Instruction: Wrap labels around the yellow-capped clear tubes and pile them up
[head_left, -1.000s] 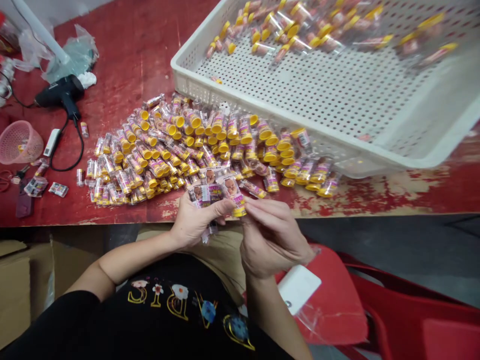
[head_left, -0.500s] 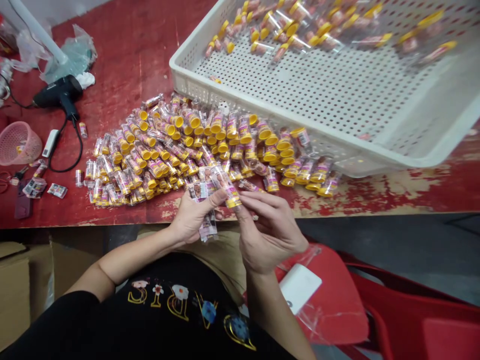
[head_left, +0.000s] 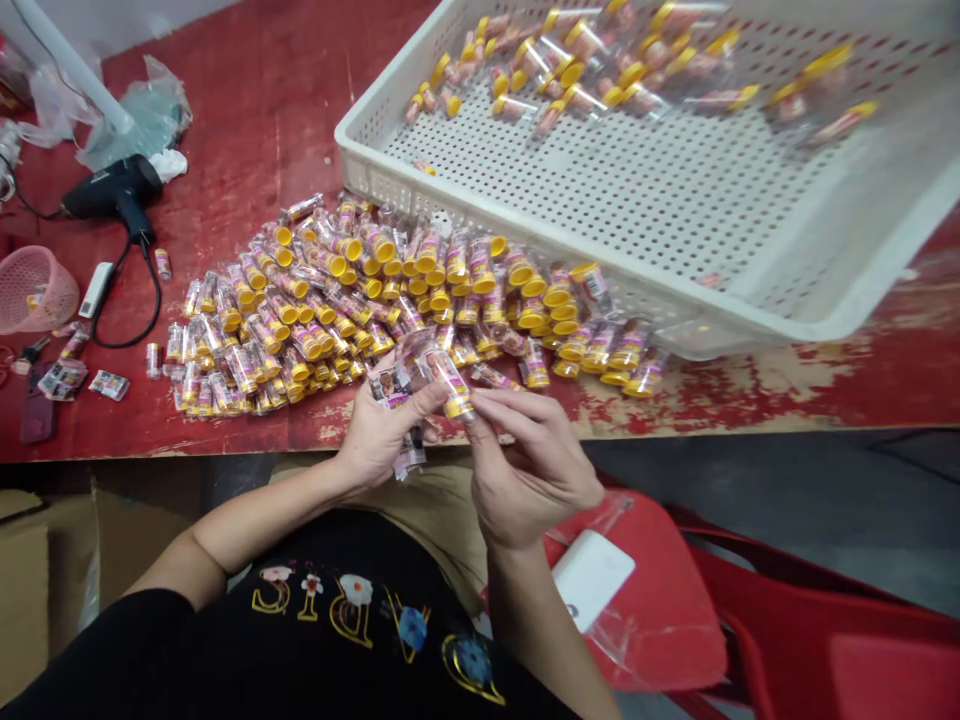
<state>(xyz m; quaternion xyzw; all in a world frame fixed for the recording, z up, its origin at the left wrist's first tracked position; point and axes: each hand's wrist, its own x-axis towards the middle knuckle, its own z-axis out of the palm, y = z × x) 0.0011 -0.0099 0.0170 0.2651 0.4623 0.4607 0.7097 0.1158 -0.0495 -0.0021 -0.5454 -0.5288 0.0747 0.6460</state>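
Note:
My left hand is closed around several printed clear plastic sleeves, its thumb pressing a small clear tube with a yellow cap. The tube's capped end points toward me and to the right. My right hand pinches at that capped end with thumb and fingertips; whether it grips the cap or a sleeve's edge is too small to tell. Just beyond both hands lies a large heap of yellow-capped tubes with printed sleeves on the red table.
A big white perforated crate with loose yellow-capped tubes stands at the back right. To the left are a black heat gun with its cord, a pink basket and loose sleeves. A white phone rests on a red chair.
The whole view has shifted slightly. Both hands keep their hold at the tube and sleeves, with only a small change in the tube's angle.

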